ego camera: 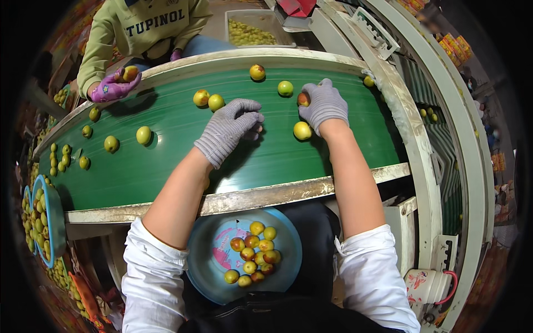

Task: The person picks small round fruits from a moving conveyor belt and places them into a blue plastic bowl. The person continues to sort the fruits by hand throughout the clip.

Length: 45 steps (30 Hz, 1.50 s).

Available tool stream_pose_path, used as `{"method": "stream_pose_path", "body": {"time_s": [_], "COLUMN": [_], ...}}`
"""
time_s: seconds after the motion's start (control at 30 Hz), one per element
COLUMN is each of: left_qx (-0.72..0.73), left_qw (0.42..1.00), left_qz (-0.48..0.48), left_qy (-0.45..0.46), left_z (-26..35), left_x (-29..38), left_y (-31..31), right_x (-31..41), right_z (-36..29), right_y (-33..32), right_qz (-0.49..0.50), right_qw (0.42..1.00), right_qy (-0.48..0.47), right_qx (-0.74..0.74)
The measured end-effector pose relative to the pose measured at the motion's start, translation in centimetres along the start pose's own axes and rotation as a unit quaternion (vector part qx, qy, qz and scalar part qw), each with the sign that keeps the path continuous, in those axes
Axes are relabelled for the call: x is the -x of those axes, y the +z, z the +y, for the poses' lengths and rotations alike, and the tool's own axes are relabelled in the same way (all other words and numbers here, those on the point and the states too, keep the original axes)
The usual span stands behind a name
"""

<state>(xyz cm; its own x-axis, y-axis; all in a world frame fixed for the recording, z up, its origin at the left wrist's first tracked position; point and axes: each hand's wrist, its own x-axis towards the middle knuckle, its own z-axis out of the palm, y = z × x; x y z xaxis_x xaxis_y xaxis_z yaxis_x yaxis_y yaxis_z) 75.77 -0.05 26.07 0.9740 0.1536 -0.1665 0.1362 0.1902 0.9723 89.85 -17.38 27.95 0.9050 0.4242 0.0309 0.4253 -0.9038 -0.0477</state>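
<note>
My left hand [233, 129], in a grey knit glove, hovers over the green conveyor belt [266, 162], fingers curled; a reddish bit shows at its fingertips, but I cannot tell whether it is fruit. Two jujubes [208, 100] lie just beyond it. My right hand [325, 103], gloved alike, has its fingers around a red-brown jujube [303, 99] at the belt. Close to that hand are a yellow jujube [302, 130] and a green one [285, 88]. On my lap, below the belt's edge, a blue plastic basin [204, 266] holds several yellow and reddish jujubes [252, 241].
Across the belt, a co-worker's purple-gloved hand [116, 86] holds brownish fruit. More jujubes [111, 143] lie on the belt's left part. A worn rail [266, 199] runs along the near side. Fruit-filled blue baskets [51, 224] hang at left; a metal frame [420, 137] stands at right.
</note>
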Motion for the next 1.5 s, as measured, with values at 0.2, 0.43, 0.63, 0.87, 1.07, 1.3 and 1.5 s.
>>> {"method": "stream_pose_path", "body": {"time_s": [0.2, 0.43, 0.63, 0.87, 1.07, 1.3, 1.5], "left_qx": [0.118, -0.177, -0.191, -0.099, 0.237, 0.451, 0.428], "left_qw": [0.992, 0.971, 0.968, 0.992, 0.969, 0.865, 0.895], "left_qz": [-0.045, 0.05, 0.069, 0.009, -0.058, -0.171, -0.085], "left_qy": [-0.025, 0.156, 0.144, 0.081, -0.05, -0.142, -0.097], "left_z": [-0.4, 0.3, 0.7, 1.2, 1.5, 1.1, 1.7], "left_x": [0.1, 0.7, 0.8, 1.0, 1.4, 1.1, 0.6], "left_y": [0.0, 0.3, -0.2, 0.0, -0.5, -2.0, -1.1], "right_x": [3.1, 3.3, 2.9, 3.2, 3.6, 3.4, 4.5], "right_z": [-2.9, -3.1, -2.5, -2.1, -2.8, -2.7, -2.5], "right_y": [1.2, 1.6, 1.6, 1.2, 0.4, 0.5, 0.5], "right_qz": [0.172, 0.148, 0.095, -0.122, -0.228, -0.243, -0.18], "right_qw": [0.888, 0.874, 0.863, 0.738, 0.675, 0.662, 0.722], "right_qy": [-0.297, -0.282, -0.207, -0.095, -0.07, -0.06, -0.12], "right_qx": [-0.305, -0.368, -0.451, -0.657, -0.698, -0.706, -0.657]}}
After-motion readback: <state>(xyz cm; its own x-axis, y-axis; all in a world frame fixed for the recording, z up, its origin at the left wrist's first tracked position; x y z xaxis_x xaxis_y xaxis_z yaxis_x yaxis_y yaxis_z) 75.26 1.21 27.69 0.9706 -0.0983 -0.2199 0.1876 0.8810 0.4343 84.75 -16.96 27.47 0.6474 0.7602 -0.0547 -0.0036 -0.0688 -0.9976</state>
